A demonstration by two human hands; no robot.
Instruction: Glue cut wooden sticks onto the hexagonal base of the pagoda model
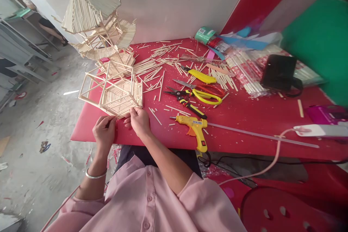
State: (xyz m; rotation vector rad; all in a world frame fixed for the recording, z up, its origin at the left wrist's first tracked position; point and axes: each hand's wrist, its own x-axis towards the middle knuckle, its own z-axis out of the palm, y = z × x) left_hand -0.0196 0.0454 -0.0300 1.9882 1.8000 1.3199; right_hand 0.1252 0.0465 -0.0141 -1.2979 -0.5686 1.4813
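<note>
A six-sided frame (105,79) built of thin wooden sticks, with a floor of sticks laid in rings, rests at the near left of the red table. My left hand (104,131) is closed in a pinch at its near bottom edge. Beside it, my right hand (139,121) grips the same edge just to the right, thumb on top. The fingertips partly hide that edge, so any small stick between them cannot be made out. Behind the frame rises a tiered stick pagoda (89,12) with sloping roofs.
Loose sticks (148,67) litter the red table (163,136). Right of my hands lie a yellow glue gun (196,127) with a glue stick, pliers (187,103), scissors (203,92) and a yellow cutter (201,76). Bagged sticks (244,69) and a black device (279,70) lie farther right.
</note>
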